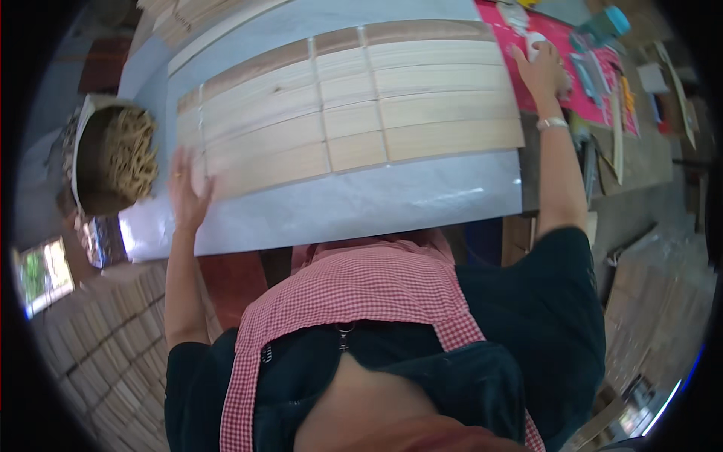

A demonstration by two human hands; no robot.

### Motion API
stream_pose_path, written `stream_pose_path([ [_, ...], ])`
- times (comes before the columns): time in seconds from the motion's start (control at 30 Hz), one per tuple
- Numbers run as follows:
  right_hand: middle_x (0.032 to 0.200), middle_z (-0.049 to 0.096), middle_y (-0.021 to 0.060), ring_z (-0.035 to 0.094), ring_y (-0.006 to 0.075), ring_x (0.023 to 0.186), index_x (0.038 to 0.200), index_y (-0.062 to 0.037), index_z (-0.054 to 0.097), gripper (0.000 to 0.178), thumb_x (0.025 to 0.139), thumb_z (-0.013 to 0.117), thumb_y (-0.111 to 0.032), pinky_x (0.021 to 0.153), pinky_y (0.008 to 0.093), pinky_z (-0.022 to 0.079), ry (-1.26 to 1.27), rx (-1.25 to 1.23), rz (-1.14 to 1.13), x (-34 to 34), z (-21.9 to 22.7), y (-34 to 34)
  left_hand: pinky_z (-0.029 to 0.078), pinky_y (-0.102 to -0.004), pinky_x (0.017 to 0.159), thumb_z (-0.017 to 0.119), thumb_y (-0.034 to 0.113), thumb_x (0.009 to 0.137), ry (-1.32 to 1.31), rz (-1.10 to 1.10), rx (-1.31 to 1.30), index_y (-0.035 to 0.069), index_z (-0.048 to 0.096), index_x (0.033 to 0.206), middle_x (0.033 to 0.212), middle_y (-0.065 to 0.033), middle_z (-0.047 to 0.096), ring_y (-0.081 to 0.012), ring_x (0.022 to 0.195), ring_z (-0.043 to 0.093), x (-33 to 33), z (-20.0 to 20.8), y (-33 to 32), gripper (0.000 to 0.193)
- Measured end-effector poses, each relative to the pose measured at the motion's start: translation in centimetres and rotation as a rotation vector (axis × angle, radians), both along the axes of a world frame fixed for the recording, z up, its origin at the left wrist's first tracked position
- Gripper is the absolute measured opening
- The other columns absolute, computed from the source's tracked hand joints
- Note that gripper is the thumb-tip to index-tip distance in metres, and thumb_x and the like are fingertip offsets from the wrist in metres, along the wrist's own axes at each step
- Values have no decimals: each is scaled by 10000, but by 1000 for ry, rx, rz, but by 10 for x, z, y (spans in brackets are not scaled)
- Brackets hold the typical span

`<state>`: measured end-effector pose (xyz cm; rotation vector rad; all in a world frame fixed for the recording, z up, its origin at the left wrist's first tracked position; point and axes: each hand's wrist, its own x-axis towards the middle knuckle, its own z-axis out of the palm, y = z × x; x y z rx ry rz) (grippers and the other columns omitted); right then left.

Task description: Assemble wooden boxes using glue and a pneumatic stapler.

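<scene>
- Here, the left hand [187, 192], fingers spread flat, presses the lower left edge of the wooden slats [350, 105] laid in rows on a pale sheet [361, 200], centre frame.
- The right hand [541, 71], upper right, is closed on a small white object [536, 44] over the pink mat [561, 34].
- A basket of sticks [124, 158] sits at left.

I see pale, cream-to-tan wooden strips [354, 105] with fine grain, the top row a darker brown. They lie on a light grey-blue sheet [361, 200]. The mat [561, 68] at the far right is bright pink, with a teal container [606, 22] on it. My apron [361, 282] is red-and-white gingham over a dark green-black shirt [542, 316]. The basket [113, 162] at the left holds straw-yellow fibres.
</scene>
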<state>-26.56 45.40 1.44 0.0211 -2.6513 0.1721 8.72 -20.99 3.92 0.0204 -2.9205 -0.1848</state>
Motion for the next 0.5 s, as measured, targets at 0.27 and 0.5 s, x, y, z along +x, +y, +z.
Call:
stream_pose_path([
  [0.27,1458,518,92,454,335,1354,1346,-96,591,643,765,788,-288,1115,449,360,-291,8,821,182,34,-77,282,-473,1163,715,399,858,-232,76,-182,102,340,1553,1655,-68,257,-328,1513,245,61,5,-24,844],
  [0.5,1423,534,67,468,326,1320,1344,-124,594,580,809,766,-265,1082,457,371,-177,-3,786,177,1,-78,286,-477,1162,672,469,886,-214,113,-246,131,344,1554,1660,-22,253,-325,1523,227,46,-18,-56,818],
])
